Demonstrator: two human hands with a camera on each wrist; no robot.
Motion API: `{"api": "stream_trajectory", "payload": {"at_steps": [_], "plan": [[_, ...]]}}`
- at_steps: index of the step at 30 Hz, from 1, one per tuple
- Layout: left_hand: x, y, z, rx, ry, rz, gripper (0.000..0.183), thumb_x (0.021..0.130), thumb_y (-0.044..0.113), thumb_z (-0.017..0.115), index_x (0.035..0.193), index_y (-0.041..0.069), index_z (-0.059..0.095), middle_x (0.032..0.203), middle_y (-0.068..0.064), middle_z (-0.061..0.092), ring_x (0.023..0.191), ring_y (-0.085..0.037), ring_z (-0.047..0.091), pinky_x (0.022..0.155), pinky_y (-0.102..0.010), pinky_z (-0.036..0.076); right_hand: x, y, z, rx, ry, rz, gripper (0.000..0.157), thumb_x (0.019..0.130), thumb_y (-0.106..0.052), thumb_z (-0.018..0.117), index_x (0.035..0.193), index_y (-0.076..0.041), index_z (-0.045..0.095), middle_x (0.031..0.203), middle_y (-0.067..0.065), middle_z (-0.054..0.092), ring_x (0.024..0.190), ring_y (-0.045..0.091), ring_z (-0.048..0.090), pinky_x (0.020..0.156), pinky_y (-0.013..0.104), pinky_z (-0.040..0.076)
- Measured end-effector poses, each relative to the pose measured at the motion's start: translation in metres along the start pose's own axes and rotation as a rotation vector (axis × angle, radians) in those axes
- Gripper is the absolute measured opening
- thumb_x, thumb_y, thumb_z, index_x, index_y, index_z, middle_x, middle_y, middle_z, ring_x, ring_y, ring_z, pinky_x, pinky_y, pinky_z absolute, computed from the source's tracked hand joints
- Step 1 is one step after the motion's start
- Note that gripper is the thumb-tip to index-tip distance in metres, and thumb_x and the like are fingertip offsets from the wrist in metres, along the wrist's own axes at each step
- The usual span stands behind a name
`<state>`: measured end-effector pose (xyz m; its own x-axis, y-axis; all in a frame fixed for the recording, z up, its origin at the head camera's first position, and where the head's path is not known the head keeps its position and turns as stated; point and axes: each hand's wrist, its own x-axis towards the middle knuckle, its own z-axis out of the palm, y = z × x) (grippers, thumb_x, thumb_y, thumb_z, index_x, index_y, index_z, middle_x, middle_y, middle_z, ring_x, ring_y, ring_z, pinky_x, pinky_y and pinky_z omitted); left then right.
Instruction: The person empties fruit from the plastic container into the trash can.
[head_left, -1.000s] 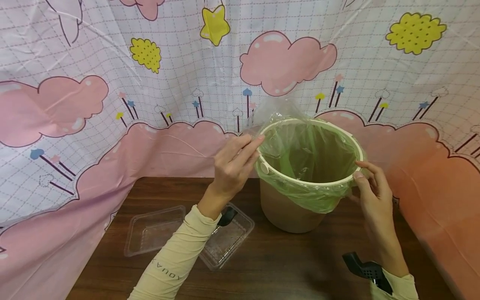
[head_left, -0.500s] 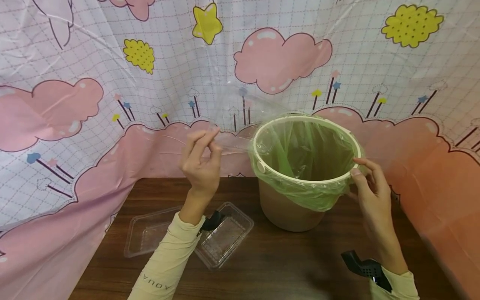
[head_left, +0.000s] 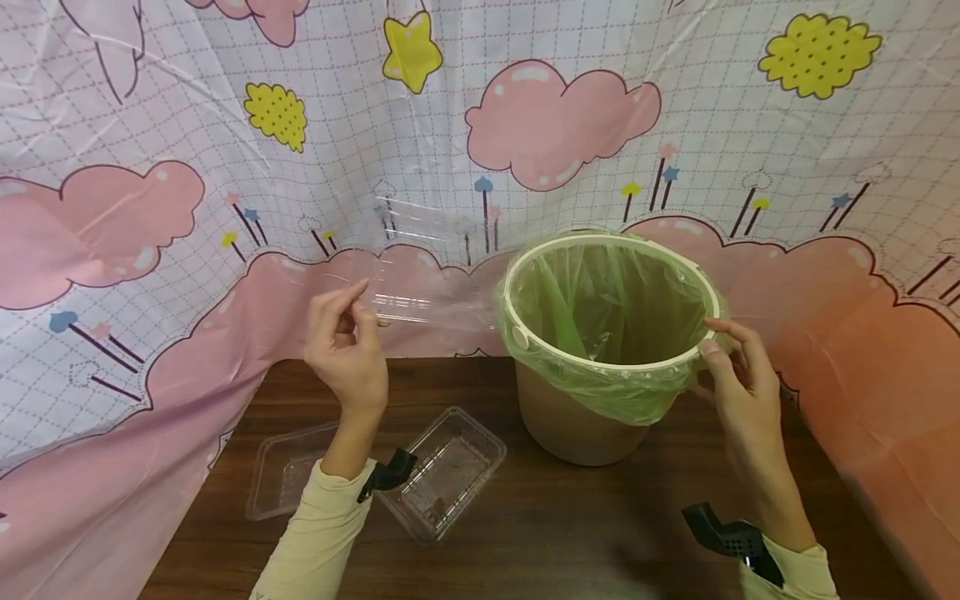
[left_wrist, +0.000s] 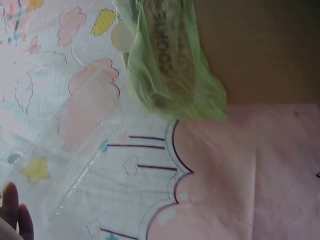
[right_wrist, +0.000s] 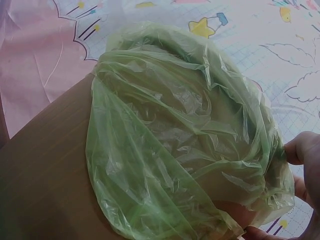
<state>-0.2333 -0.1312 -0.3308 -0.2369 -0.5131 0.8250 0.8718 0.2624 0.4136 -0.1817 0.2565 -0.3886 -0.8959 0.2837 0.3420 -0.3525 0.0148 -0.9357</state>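
My left hand (head_left: 348, 346) is raised left of the bin and pinches a sheet of clear plastic film (head_left: 420, 292) between thumb and fingertips. In the left wrist view the film (left_wrist: 82, 132) stretches from the fingers toward the bin as a see-through strip with shiny edges. A brown trash can (head_left: 577, 429) stands upright, with a green bin bag (head_left: 637, 396) lining it and folded out under its cream rim ring (head_left: 611, 367). My right hand (head_left: 750, 379) grips the rim at the right, thumb outside. In the right wrist view, fingertips press on the bag (right_wrist: 165, 120).
Two clear plastic trays lie on the dark wooden table (head_left: 525, 533): one tray (head_left: 450, 475) in front of the bin, another tray (head_left: 270, 475) partly behind the left forearm. A printed curtain (head_left: 360, 167) closes off the back and both sides.
My left hand has moved left, away from the bin's rim, drawing the clear film out from over the opening. The right hand has stayed on the rim.
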Motion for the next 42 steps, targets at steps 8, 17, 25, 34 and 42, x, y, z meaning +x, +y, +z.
{"api": "stream_trajectory", "payload": {"at_steps": [8,17,25,34,42], "plan": [[-0.007,-0.015,-0.031,0.045,-0.070,-0.146,0.024,0.088,-0.023,0.051,0.100,-0.020,0.071,0.085,-0.014,0.058,0.061,-0.013,0.061,0.055,-0.017,0.051,-0.002,0.000,-0.002,-0.002,0.019,0.016,0.040,0.105,-0.019,0.060,0.143,-0.011,0.056,0.122,0.007,0.052,0.101,0.014,0.055,0.072,0.018,0.058],[-0.013,-0.043,-0.067,0.160,-0.125,-0.277,0.024,0.089,-0.023,0.050,0.100,-0.020,0.071,0.077,-0.021,0.053,0.058,-0.010,0.059,0.053,-0.011,0.046,-0.001,0.000,0.000,0.026,0.006,0.015,0.040,0.105,-0.019,0.060,0.144,-0.010,0.056,0.124,0.009,0.052,0.103,0.014,0.056,0.071,0.019,0.059],[-0.019,-0.052,-0.089,0.217,-0.224,-0.404,0.021,0.091,-0.021,0.052,0.103,-0.021,0.070,0.082,-0.033,0.054,0.057,-0.002,0.061,0.045,-0.009,0.035,-0.001,-0.001,0.000,0.007,-0.003,0.014,0.040,0.105,-0.019,0.060,0.143,-0.011,0.056,0.124,0.008,0.052,0.102,0.014,0.056,0.071,0.019,0.059],[-0.027,-0.067,-0.101,0.277,-0.282,-0.547,0.021,0.092,-0.019,0.054,0.106,-0.021,0.069,0.093,-0.038,0.061,0.053,0.003,0.061,0.042,-0.008,0.033,0.000,-0.001,-0.002,0.001,-0.003,0.011,0.040,0.105,-0.019,0.060,0.143,-0.011,0.056,0.121,0.008,0.052,0.102,0.014,0.057,0.072,0.020,0.059],[-0.037,-0.077,-0.103,0.408,-0.305,-0.675,0.020,0.095,-0.011,0.057,0.108,-0.014,0.072,0.081,-0.040,0.065,0.035,0.007,0.043,0.036,-0.009,0.020,0.000,-0.002,0.000,0.019,0.000,0.017,0.040,0.105,-0.019,0.060,0.143,-0.010,0.056,0.112,0.007,0.051,0.100,0.014,0.056,0.071,0.020,0.059]]}}
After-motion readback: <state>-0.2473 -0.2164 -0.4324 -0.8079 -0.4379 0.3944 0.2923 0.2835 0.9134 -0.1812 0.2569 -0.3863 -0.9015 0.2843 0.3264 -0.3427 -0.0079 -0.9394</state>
